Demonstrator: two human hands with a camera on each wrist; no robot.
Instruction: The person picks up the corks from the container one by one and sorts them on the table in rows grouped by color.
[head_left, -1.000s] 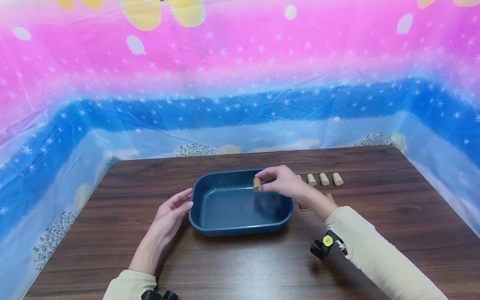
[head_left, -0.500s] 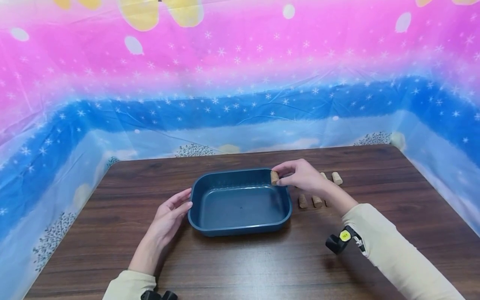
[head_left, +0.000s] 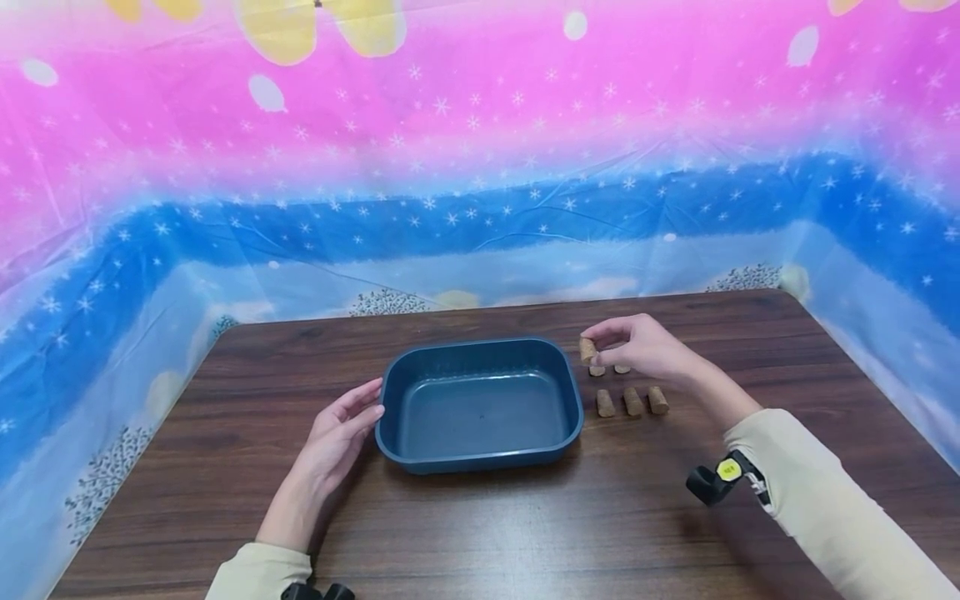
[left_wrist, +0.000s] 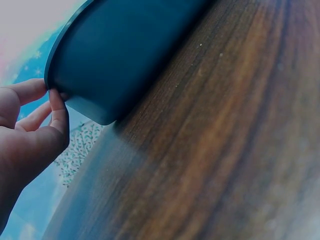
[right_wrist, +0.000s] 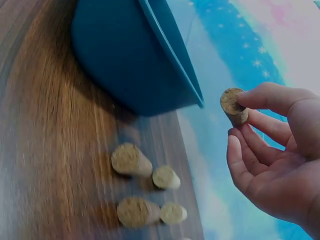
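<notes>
A dark blue rectangular basin (head_left: 480, 457) stands upright on the table. My left hand (head_left: 339, 437) pinches its left end at the rim, as the left wrist view shows with fingers (left_wrist: 59, 117) bent against the wall. Just beyond the right end of the basin, my right hand (head_left: 648, 346) holds a brown cork (head_left: 587, 350) between thumb and fingers, raised above the table. Under that hand two pale corks (head_left: 597, 371) peek out; any others behind it are hidden. Nearer to me, three brown corks (head_left: 633, 402) stand in a row.
The wooden table (head_left: 480, 533) has its far edge along a patterned cloth backdrop (head_left: 480, 208), which also rises at both sides. A black camera (head_left: 708, 483) is strapped to the right wrist, and another (head_left: 318, 592) to the left.
My right hand has moved rightward from above the basin to beyond its right rim, carrying the cork with it. The left hand and the basin have stayed put.
</notes>
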